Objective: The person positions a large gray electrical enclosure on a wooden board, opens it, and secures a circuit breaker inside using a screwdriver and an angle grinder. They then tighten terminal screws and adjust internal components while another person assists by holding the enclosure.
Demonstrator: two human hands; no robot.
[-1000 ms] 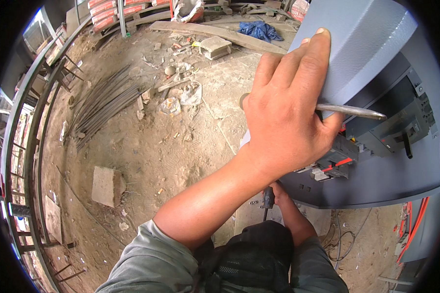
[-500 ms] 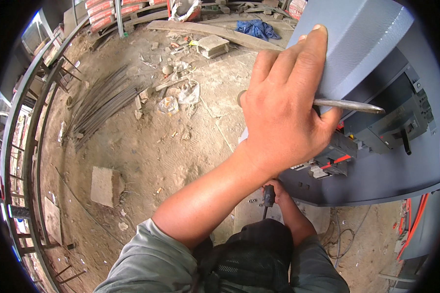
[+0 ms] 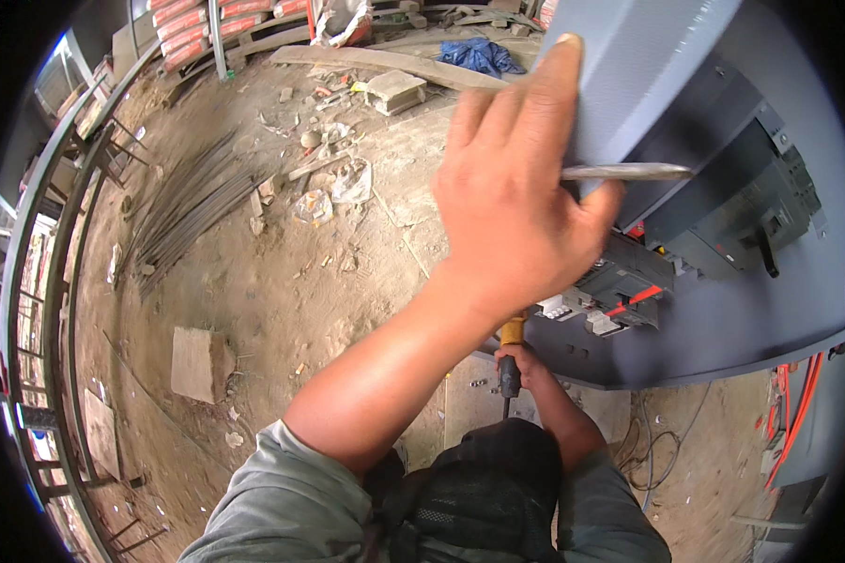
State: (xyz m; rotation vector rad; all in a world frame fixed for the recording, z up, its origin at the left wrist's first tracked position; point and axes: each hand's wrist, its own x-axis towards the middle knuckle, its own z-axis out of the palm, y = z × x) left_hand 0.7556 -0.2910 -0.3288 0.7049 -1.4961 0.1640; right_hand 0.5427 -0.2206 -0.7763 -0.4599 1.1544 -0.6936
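Nearest me, below everything else, my right hand has its grip wrapped shut around a screwdriver with a yellow and black handle, held low under the bottom edge of the grey electrical cabinet; I cannot see its tip or what it bears on. Up and ahead of that grip, my left hand lies spread against the edge of the cabinet's open grey door, fingers flat on the panel rather than curled, with a slim metal rod passing under the thumb; whether I pinch it I cannot tell. By my judgement the work is midway: the door is open, the black breaker unit sits mounted, and the small terminal blocks with red wires just beyond my left wrist look exposed, not covered. My own forearm hides much of the cabinet's lower left. Farther off lie a concrete block, a bundle of steel rebar, scattered rubble on the dirt floor and a blue cloth.
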